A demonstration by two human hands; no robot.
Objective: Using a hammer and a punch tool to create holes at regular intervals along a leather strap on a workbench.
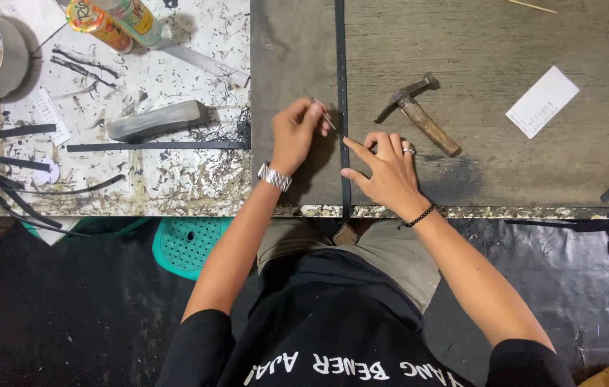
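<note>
A leather workshop: scarred workbench [175, 179], hammer [419, 113], cut black strips [3, 133].

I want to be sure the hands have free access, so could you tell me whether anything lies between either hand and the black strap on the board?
Nothing visible does. The left hand holds a thin pointed tool right at the black strap, and the right hand presses a fingertip on it. The hammer lies apart, to the strap's right.

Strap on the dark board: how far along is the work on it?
Done: the strap lies straight, with what seem small holes in its upper part. In hand: the left hand holds a thin tool to it; the right hand pins it. Left: the lower part looks plain; the hammer lies untouched.
</note>
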